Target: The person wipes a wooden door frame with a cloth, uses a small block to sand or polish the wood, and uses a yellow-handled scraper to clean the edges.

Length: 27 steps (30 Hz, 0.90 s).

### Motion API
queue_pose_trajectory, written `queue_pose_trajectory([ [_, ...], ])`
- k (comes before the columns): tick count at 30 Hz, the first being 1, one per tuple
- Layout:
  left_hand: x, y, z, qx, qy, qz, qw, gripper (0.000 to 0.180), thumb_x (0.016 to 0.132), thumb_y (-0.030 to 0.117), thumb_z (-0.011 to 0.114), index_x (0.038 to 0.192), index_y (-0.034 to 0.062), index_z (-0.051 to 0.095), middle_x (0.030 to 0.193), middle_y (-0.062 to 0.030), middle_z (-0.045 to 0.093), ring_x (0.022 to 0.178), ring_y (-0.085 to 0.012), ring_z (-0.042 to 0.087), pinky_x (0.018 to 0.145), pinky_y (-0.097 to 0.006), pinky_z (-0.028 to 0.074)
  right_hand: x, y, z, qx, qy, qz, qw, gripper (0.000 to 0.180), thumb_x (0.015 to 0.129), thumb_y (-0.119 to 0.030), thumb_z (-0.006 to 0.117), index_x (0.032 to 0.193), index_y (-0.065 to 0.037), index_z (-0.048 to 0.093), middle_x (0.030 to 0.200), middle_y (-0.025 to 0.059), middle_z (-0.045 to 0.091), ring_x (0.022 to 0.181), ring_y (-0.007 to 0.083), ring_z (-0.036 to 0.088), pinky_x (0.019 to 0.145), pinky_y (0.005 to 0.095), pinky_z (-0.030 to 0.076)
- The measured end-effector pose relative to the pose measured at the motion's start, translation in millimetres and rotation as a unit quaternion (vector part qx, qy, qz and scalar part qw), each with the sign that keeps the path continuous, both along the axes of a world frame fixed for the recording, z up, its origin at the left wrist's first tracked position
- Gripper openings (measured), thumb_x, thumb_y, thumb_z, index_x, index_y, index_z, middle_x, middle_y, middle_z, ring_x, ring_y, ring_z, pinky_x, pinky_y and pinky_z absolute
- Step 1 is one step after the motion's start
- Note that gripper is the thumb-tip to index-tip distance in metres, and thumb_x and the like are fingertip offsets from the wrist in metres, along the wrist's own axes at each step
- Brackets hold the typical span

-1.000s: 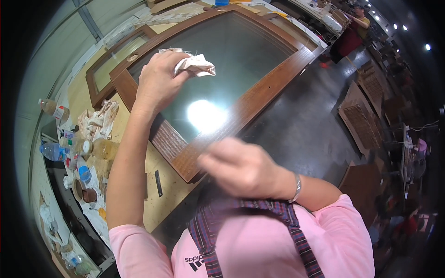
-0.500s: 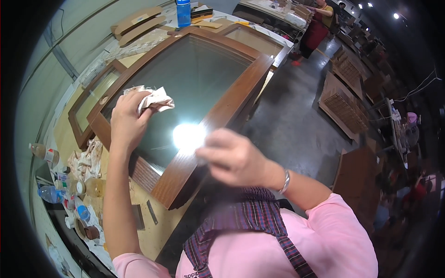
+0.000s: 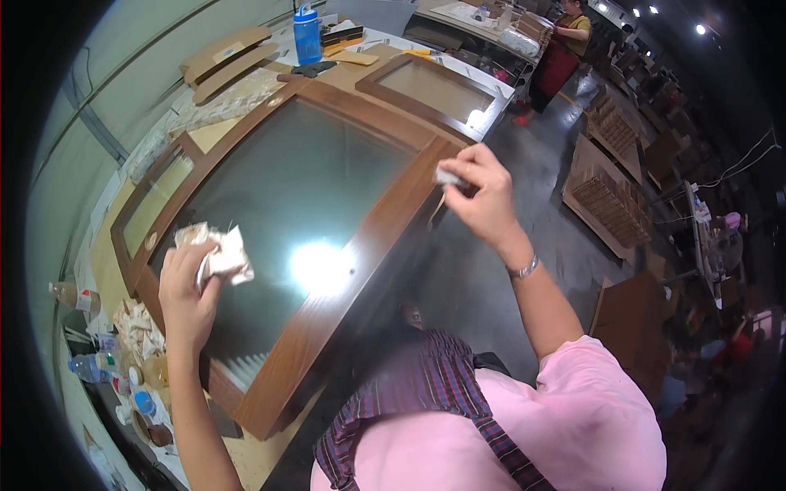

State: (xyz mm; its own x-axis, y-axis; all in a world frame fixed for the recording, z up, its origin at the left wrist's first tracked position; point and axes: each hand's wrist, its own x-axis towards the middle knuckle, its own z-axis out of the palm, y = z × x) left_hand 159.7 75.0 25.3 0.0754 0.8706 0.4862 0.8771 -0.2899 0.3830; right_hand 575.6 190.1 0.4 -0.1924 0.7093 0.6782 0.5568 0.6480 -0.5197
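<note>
A brown wooden cabinet door (image 3: 285, 360) with a large glass pane (image 3: 303, 176) lies on the workbench before me. My left hand (image 3: 187, 286) is closed round a crumpled white rag (image 3: 225, 255), above the left part of the pane. Beyond the door's right edge, near its far corner, my right hand (image 3: 487, 200) pinches a small whitish wad (image 3: 447, 176). Its kind is too small to tell. A bright light reflection sits on the glass close to the right-hand rail.
Smaller framed glass doors lie at the far end (image 3: 438, 86) and left (image 3: 155, 192). A blue water bottle (image 3: 307, 37) stands at the back. Bottles (image 3: 90, 368) and a stained rag (image 3: 137, 327) crowd the left. Another person (image 3: 561, 57) stands far off, beyond stacked cardboard (image 3: 610, 196).
My right hand has gone away from me and to the right, off the near part of the rail. My left hand with the rag has come nearer and slightly left.
</note>
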Motion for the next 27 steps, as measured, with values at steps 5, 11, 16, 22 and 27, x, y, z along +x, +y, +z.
queue_pose_trajectory([
  [5, 4.1, 4.2, 1.0, -0.036, -0.008, 0.002, 0.999, 0.043, 0.069, -0.007, 0.065, 0.111, -0.0006, 0.066, 0.102, -0.0150, 0.064, 0.098, -0.0340, 0.057, 0.087, -0.039, 0.047, -30.7, -38.2, 7.0, -0.030, 0.003, 0.227, 0.974, 0.029, 0.073, 0.003, 0.068, 0.102, 0.000, 0.070, 0.094, 0.0111, 0.059, 0.080, 0.0259, 0.063, 0.069, 0.0349, 0.053],
  [11, 3.4, 0.5, 2.1, -0.059, -0.015, 0.018, 0.998, 0.042, 0.070, -0.005, 0.064, 0.112, -0.0013, 0.064, 0.104, -0.0154, 0.062, 0.099, -0.0334, 0.056, 0.091, -0.039, 0.045, 12.3, 18.3, -1.4, -0.022, 0.010, 0.140, 0.990, 0.029, 0.074, 0.001, 0.069, 0.102, -0.001, 0.073, 0.095, 0.0113, 0.061, 0.080, 0.0263, 0.065, 0.068, 0.0339, 0.054],
  [16, 4.3, 4.3, 3.7, -0.068, -0.013, 0.016, 0.997, 0.043, 0.070, -0.005, 0.062, 0.113, -0.0012, 0.064, 0.104, -0.0152, 0.061, 0.100, -0.0332, 0.055, 0.092, -0.039, 0.045, 65.0, 79.5, -4.9, -0.040, 0.017, -0.013, 0.999, 0.028, 0.076, 0.006, 0.066, 0.102, 0.001, 0.075, 0.095, 0.0058, 0.060, 0.076, 0.0110, 0.059, 0.062, 0.0253, 0.048],
  [22, 8.1, 3.5, 5.0, -0.070, -0.015, 0.024, 0.997, 0.039, 0.072, -0.003, 0.065, 0.111, 0.0000, 0.064, 0.104, -0.0139, 0.062, 0.100, -0.0323, 0.055, 0.091, -0.039, 0.044, 48.5, 53.3, 5.7, -0.049, 0.013, 0.095, 0.994, 0.026, 0.074, 0.006, 0.068, 0.099, 0.002, 0.074, 0.090, 0.0090, 0.060, 0.082, 0.0183, 0.064, 0.063, 0.0267, 0.051],
  [27, 5.7, -0.8, 2.0, -0.067, -0.006, 0.034, 0.997, 0.039, 0.072, -0.002, 0.065, 0.111, 0.0000, 0.064, 0.105, -0.0138, 0.062, 0.101, -0.0323, 0.055, 0.092, -0.039, 0.044, 58.9, 70.3, 16.3, -0.083, 0.021, 0.085, 0.993, 0.027, 0.075, 0.005, 0.066, 0.100, 0.001, 0.074, 0.093, 0.0062, 0.060, 0.082, 0.0138, 0.060, 0.065, 0.0264, 0.049],
])
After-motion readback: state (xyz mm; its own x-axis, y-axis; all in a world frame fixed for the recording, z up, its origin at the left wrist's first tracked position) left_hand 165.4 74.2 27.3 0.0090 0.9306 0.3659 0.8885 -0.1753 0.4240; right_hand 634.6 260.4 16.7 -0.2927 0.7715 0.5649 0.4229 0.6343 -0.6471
